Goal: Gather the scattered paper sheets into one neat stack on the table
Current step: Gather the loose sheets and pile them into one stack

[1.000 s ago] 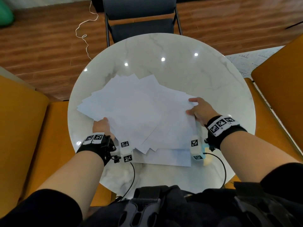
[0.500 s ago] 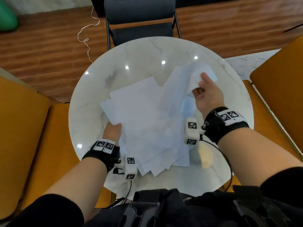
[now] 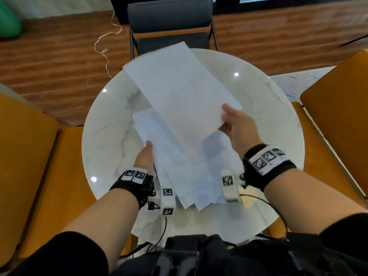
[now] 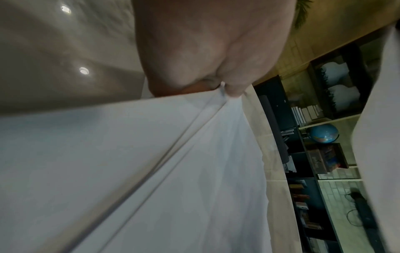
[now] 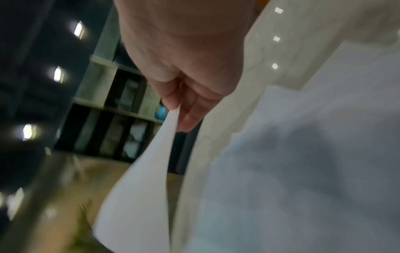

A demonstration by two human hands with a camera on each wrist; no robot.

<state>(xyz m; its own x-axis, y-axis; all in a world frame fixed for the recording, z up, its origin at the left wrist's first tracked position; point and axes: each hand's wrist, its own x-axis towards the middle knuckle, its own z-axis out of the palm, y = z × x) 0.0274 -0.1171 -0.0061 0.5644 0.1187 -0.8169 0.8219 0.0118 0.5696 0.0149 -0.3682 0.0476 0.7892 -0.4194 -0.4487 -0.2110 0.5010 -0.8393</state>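
Note:
Several white paper sheets (image 3: 179, 162) lie fanned in a loose pile on the round marble table (image 3: 111, 140). My left hand (image 3: 146, 156) pinches the pile's left edge; the left wrist view shows the sheets (image 4: 151, 171) gathered between thumb and fingers (image 4: 232, 85). My right hand (image 3: 232, 124) pinches one sheet (image 3: 179, 92) by its near right corner and holds it lifted and tilted above the pile. The right wrist view shows that sheet (image 5: 147, 167) bowed between thumb and fingers (image 5: 188, 118), with the pile (image 5: 303, 171) below.
A dark folding chair (image 3: 169, 22) stands beyond the table's far edge. Orange seats flank the table at left (image 3: 39, 166) and right (image 3: 338, 116). A white cord (image 3: 105, 46) trails on the wooden floor. Printed papers (image 3: 294, 80) lie on the floor at the right.
My right hand has raised one sheet off the pile and swung it up over the table's middle. My left hand has drawn the spread sheets rightward into a narrower pile.

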